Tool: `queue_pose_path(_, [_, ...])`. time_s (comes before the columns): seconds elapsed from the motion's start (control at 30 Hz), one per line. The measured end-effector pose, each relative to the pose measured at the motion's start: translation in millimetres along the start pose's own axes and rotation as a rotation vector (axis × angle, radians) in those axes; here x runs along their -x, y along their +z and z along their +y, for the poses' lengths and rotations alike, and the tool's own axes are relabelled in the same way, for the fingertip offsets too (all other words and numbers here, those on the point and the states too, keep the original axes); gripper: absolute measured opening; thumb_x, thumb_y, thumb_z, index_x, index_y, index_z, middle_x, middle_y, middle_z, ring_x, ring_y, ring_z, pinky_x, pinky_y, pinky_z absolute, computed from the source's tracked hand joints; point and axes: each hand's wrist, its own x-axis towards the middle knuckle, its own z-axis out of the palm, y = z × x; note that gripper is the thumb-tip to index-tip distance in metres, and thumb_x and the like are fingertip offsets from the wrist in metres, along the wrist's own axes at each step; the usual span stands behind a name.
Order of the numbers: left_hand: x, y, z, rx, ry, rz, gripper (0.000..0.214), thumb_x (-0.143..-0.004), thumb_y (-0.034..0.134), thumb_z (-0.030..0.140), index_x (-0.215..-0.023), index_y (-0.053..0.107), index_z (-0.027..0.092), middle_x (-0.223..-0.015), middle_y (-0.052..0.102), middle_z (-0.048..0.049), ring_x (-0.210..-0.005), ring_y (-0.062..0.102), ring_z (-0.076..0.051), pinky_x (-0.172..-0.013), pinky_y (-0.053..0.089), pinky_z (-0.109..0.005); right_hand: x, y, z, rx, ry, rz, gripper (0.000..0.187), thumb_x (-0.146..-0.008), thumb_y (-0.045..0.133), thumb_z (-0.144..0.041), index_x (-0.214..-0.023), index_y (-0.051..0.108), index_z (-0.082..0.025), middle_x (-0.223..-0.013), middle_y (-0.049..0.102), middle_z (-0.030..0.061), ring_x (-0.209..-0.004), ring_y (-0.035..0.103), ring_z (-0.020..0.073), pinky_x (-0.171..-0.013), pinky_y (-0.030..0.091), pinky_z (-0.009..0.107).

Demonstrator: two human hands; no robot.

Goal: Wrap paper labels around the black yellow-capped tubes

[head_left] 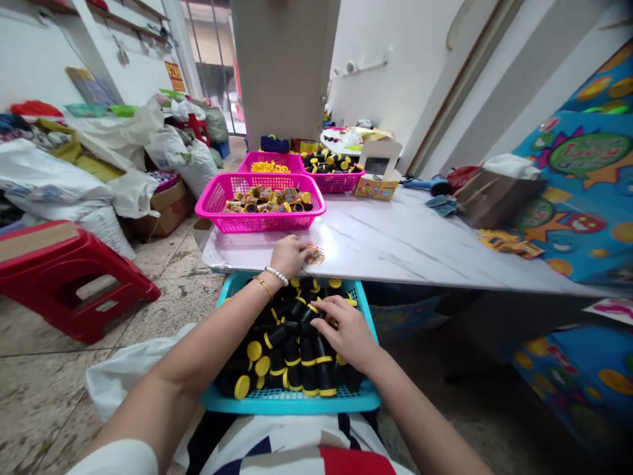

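In the head view, my left hand (pixel 291 256) is at the table's front edge, its fingertips pinched on a small stack of printed yellow-orange labels (pixel 315 254). It wears a beaded bracelet and a gold bangle. My right hand (pixel 346 326) is in the turquoise basket (pixel 291 404), thumb and fingers curled around a small black container with a yellow cap (pixel 309 313). Many similar black containers (pixel 291 353) lie jumbled in this basket. The basket rests on my lap, its far end beneath the table edge.
On the white marbled table (pixel 386 231) stands a pink basket (pixel 260 223) of labelled containers. Behind are a pink basket (pixel 336 183) of black containers and another with yellow pieces (pixel 270 167). A red stool (pixel 74 277) lies left; blue printed boxes (pixel 588 191) stand right.
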Motion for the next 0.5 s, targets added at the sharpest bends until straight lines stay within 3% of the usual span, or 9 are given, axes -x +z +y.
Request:
queue_pose_path(0.3, [12.6,-10.3,-12.0,0.032,0.074,0.103,0.010,-0.080,0.066,0.018,-0.076,0.074,0.014,-0.076,0.062,-0.0047,-0.070,0.058,-0.014,-0.069,0.048,-0.026,-8.9,-5.2,-4.0,-0.118,0.021,0.112,0.015,-0.085,0.063,-0.026,-0.095,0.074,-0.023,-0.092,0.069,0.0055,-0.080,0.064,0.0179,-0.076,0.051,0.031])
queue_pose_path(0.4, [28.4,-26.8,-3.1,0.061,0.077,0.175,0.011,-0.082,0.065,0.021,-0.082,0.074,0.015,-0.082,0.062,-0.0058,-0.074,0.059,-0.015,-0.069,0.048,-0.026,-13.2,-16.6,-2.2,-0.268,0.146,0.187,0.020,-0.086,0.060,-0.034,-0.094,0.074,-0.021,-0.086,0.070,0.0057,-0.074,0.064,0.0174,-0.069,0.050,0.030])
queue_pose_path(0.5, [58.1,-45.7,18.8,0.145,0.191,0.213,0.014,-0.086,0.062,0.027,-0.089,0.074,0.021,-0.088,0.064,-0.0053,-0.081,0.061,-0.015,-0.074,0.050,-0.027,-20.4,-27.8,-6.1,-0.519,0.320,0.143,0.037,-0.087,0.056,-0.048,-0.100,0.073,-0.018,-0.079,0.069,0.0048,-0.051,0.054,0.0105,-0.050,0.044,0.025])
